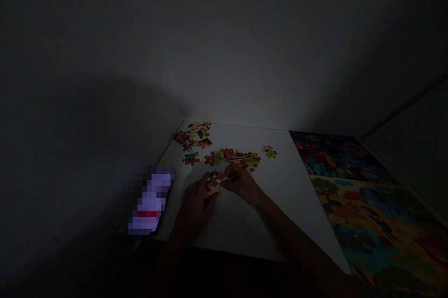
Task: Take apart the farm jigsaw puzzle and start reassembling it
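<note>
In the dim head view, my left hand [193, 202] grips a small cluster of joined puzzle pieces [212, 186] from its left side, thumb below and fingers above. My right hand [241, 183] is closed in a pinch at the right edge of the same cluster, around a puzzle piece [223, 180] partly hidden by the fingers. Just beyond the hands lies a row of colourful loose puzzle pieces [234, 157], some overlapping. One bluish piece [191, 158] lies left of that row, and a pink and green piece [269, 151] lies apart to its right.
A heap of puzzle pieces [192, 137] lies at the white table's [245, 232] far left corner. A phone with a lit, pixelated screen [152, 202] rests at the left edge. Colourful picture sheets [371, 209] cover the right side. Walls [231, 55] stand behind and to the left.
</note>
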`<action>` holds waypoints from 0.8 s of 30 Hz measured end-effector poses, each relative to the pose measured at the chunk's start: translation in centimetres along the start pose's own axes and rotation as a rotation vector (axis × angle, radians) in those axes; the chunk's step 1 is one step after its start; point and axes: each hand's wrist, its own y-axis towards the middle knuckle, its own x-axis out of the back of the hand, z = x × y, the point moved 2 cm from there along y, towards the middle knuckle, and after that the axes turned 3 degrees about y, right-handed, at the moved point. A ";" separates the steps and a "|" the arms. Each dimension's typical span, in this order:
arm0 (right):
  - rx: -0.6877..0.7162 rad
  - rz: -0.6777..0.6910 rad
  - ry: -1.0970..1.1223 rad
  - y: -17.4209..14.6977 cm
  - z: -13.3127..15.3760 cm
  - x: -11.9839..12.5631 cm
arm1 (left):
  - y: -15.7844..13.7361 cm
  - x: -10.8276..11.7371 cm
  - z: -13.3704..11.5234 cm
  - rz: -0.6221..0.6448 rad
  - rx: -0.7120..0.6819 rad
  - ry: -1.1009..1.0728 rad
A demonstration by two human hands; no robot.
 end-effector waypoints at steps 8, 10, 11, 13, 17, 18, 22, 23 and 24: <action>0.091 0.164 -0.501 -0.9 0.1 -0.1 | -0.1 0.0 0.3 0.057 -0.057 0.013; 0.089 0.278 -0.492 -0.5 0.3 0.2 | -0.2 0.0 0.4 0.064 -0.067 0.003; 0.073 0.335 -0.467 0.0 0.4 0.6 | -0.2 -0.1 0.5 0.076 -0.071 -0.001; 0.038 0.370 -0.415 1.8 0.7 1.7 | -0.2 -0.1 0.5 0.107 -0.068 -0.008; 0.016 0.094 -0.508 8.1 0.8 3.6 | -0.3 -0.2 0.3 0.089 -0.078 -0.008; 0.017 0.042 -0.571 10.0 0.6 3.6 | -0.4 -0.3 0.2 0.076 -0.093 -0.008; 0.030 -0.022 -0.842 17.1 -0.4 1.8 | -0.8 -0.6 0.5 0.062 -0.141 -0.019; 0.036 -0.012 -0.898 18.6 -0.7 1.2 | -0.9 -0.6 0.6 0.068 -0.136 -0.025; 0.048 0.001 -0.942 19.9 -1.0 0.6 | -1.0 -0.6 0.7 0.082 -0.122 -0.031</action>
